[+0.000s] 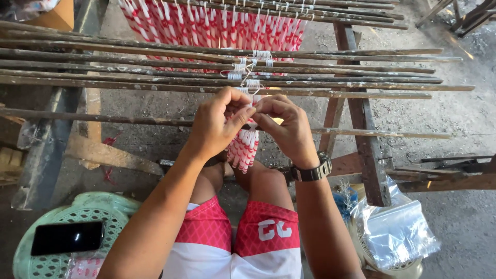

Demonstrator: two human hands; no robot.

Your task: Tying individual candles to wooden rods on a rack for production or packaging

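Both hands raised at frame centre: left hand (pixel 217 124) and right hand (pixel 287 129) pinching white string (pixel 251 85) above red-white bundle (pixel 243 147), hanging off near wooden slat (pixel 129 120). Looks like tying step; next calls for cinching knot tight.

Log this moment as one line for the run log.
left hand pinching white string | right hand pinching same | red-and-white bundle hanging below | wooden rods ahead

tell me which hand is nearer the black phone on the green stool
Left. The left hand is up at the red-and-white bundle, on the same side as the phone on the green stool; the right hand is farther across, beyond the bundle.
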